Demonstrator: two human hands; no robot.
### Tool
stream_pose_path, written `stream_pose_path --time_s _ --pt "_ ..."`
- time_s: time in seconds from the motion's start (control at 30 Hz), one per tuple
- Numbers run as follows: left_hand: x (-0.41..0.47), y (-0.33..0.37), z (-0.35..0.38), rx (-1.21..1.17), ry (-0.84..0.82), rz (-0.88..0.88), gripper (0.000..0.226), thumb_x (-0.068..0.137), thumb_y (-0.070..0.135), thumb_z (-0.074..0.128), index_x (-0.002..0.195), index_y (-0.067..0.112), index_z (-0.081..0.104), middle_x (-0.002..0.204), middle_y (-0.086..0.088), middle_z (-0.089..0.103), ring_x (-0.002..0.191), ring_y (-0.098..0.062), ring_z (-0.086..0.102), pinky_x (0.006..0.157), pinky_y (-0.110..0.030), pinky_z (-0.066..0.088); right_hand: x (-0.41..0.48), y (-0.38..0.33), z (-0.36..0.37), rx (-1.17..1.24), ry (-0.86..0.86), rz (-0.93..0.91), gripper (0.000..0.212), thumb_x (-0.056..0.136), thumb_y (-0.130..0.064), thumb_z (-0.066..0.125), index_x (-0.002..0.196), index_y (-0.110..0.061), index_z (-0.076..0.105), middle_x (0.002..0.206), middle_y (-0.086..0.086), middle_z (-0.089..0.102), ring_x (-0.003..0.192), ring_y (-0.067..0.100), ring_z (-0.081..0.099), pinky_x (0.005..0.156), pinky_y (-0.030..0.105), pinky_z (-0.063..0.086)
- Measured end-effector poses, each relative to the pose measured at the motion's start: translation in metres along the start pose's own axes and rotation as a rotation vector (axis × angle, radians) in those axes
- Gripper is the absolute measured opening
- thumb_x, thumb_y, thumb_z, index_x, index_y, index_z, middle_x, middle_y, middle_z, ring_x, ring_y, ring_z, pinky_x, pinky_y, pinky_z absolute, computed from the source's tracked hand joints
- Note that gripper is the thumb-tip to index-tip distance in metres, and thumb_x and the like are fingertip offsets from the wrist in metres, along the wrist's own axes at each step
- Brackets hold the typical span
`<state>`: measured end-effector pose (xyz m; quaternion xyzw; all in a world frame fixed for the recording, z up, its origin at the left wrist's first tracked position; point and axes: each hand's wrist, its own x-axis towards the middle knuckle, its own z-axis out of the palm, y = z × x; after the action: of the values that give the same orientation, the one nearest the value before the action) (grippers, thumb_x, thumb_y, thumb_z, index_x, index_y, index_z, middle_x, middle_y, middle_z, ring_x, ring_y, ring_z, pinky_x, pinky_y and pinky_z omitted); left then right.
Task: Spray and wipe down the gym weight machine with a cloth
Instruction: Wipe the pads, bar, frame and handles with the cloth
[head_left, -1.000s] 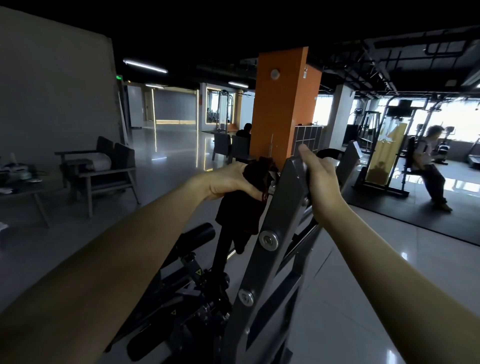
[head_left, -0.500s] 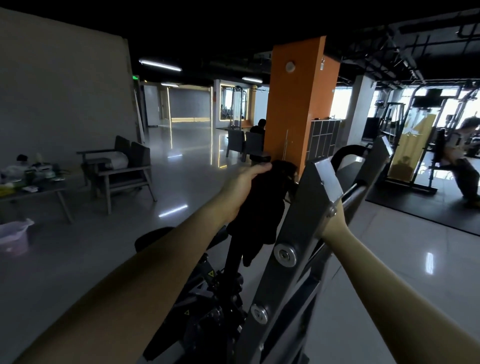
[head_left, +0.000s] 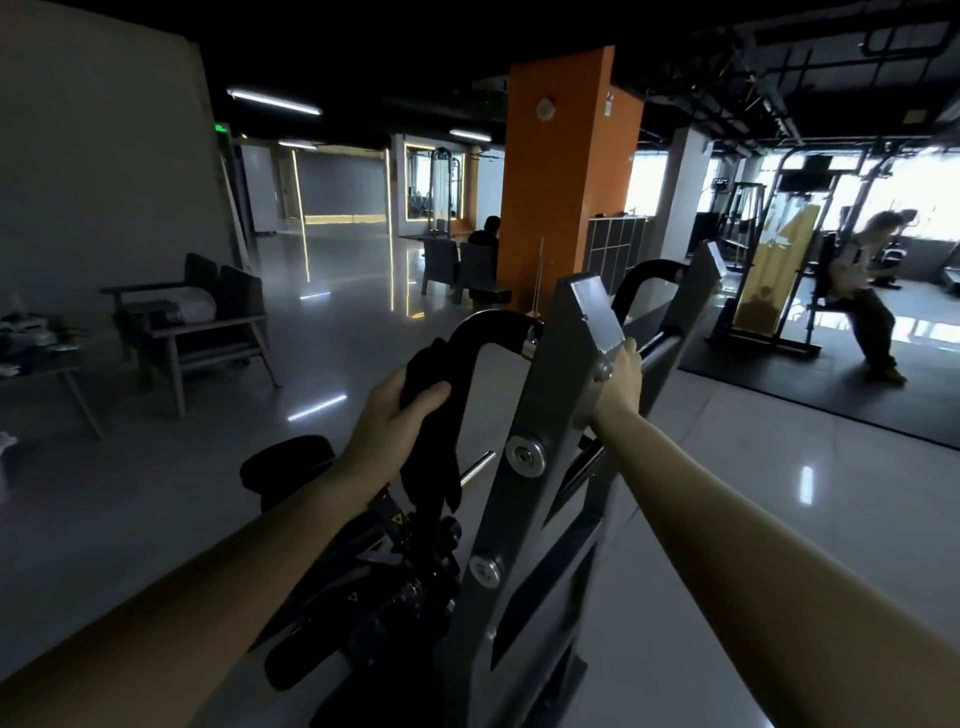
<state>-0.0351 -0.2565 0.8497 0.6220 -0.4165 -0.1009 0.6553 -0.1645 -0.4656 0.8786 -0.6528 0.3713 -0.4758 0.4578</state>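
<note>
The grey weight machine frame (head_left: 550, 415) rises in front of me, with a curved black handle (head_left: 478, 332) on its left side. My left hand (head_left: 400, 415) grips a dark cloth (head_left: 431, 467) wrapped around that handle's downward part, and the cloth's loose end hangs below. My right hand (head_left: 621, 371) reaches behind the grey upright near its top plate. It holds onto the frame there, its fingers mostly hidden by the metal. No spray bottle is in view.
A wooden armchair (head_left: 208, 322) and a low cluttered table (head_left: 41, 358) stand at left. An orange pillar (head_left: 561, 182) is straight ahead. At right, a person (head_left: 862, 296) exercises on another machine above a black floor mat (head_left: 831, 400).
My left hand has slid the cloth from the handle's top down its curved side. My right hand dropped from the upright's top edge to behind it.
</note>
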Motion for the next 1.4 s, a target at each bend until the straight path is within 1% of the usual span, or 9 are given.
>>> stream_pose_path --time_s 0.13,0.33,0.5,0.6,0.7,0.83,1.07,1.23,1.4 --pt "0.011 0.008 0.023 0.177 -0.016 0.075 0.038 0.095 0.021 0.071 0.128 0.025 0.054 0.109 0.019 0.064 0.097 0.011 0.062 0.08 -0.005 0.049 0.003 0.0 0.001 -0.113 -0.063 0.017 0.018 0.1 -0.009 0.045 0.111 -0.008 0.059 0.117 0.022 0.061 0.119 0.039 0.054 0.1 0.046 0.044" --pt "0.029 0.01 0.02 0.003 -0.156 -0.263 0.017 0.084 0.014 0.081 0.098 0.008 0.073 0.082 -0.007 0.074 0.078 -0.021 0.073 0.072 -0.034 0.057 -0.01 0.013 -0.017 -0.076 -0.262 -0.263 0.03 0.081 -0.022 0.056 0.059 -0.004 0.046 0.058 0.0 0.05 0.063 0.019 0.046 0.064 0.037 0.039" --pt "0.018 0.007 0.034 0.011 0.018 -0.199 0.009 0.09 0.017 0.075 0.093 0.01 0.071 0.08 -0.006 0.072 0.068 -0.013 0.071 0.059 -0.029 0.057 -0.079 0.011 -0.018 0.247 -0.013 -0.206 0.021 0.106 -0.034 0.044 0.094 -0.023 0.058 0.089 -0.001 0.059 0.076 0.001 0.055 0.073 0.022 0.047" --pt "0.012 -0.006 0.046 0.122 0.198 -0.123 0.025 0.094 0.034 0.071 0.106 0.013 0.067 0.091 -0.004 0.072 0.081 -0.015 0.071 0.068 -0.033 0.058 -0.12 0.007 -0.017 0.381 -0.001 -0.193 0.051 0.096 -0.059 0.045 0.118 -0.014 0.053 0.109 0.008 0.057 0.092 0.005 0.057 0.082 0.02 0.048" --pt "-0.005 -0.015 0.047 0.315 0.193 -0.028 0.052 0.098 0.044 0.064 0.136 0.011 0.051 0.119 -0.005 0.066 0.108 -0.018 0.065 0.082 -0.023 0.051 -0.14 0.005 -0.012 0.283 -0.08 -0.379 0.058 0.088 -0.057 0.06 0.133 -0.026 0.041 0.128 -0.001 0.046 0.115 0.008 0.053 0.095 0.021 0.049" --pt "-0.027 -0.029 0.024 0.674 0.175 0.02 0.061 0.094 0.033 0.069 0.143 0.006 0.044 0.132 -0.013 0.058 0.119 -0.028 0.058 0.093 -0.04 0.053 -0.138 0.021 0.001 0.085 -0.046 -0.547 0.073 0.085 -0.049 0.075 0.141 -0.027 0.034 0.127 -0.006 0.05 0.117 0.015 0.056 0.097 0.04 0.054" --pt "-0.031 0.02 0.012 -0.148 0.216 -0.18 0.047 0.09 0.004 0.063 0.134 0.017 0.054 0.117 -0.004 0.065 0.102 -0.02 0.067 0.077 -0.03 0.055 -0.132 0.03 0.013 0.037 0.046 -0.525 0.092 0.084 -0.067 0.065 0.15 -0.016 0.028 0.134 0.005 0.054 0.122 0.027 0.055 0.1 0.053 0.049" --pt "-0.036 0.014 0.02 0.157 0.278 0.223 0.064 0.085 -0.019 0.04 0.14 0.01 0.058 0.138 -0.004 0.045 0.124 -0.009 0.052 0.109 -0.033 0.048 -0.132 0.032 0.011 0.008 0.047 -0.531 0.09 0.086 -0.063 0.064 0.151 -0.012 0.028 0.132 0.005 0.053 0.12 0.028 0.054 0.098 0.052 0.05" --pt "-0.033 -0.014 0.035 0.328 0.372 0.438 0.056 0.091 0.007 0.071 0.143 0.006 0.051 0.137 -0.005 0.039 0.125 -0.013 0.049 0.103 -0.019 0.048 -0.127 0.038 0.012 -0.012 0.057 -0.551 0.096 0.084 -0.068 0.063 0.151 -0.01 0.027 0.128 0.007 0.054 0.114 0.03 0.056 0.095 0.054 0.05"
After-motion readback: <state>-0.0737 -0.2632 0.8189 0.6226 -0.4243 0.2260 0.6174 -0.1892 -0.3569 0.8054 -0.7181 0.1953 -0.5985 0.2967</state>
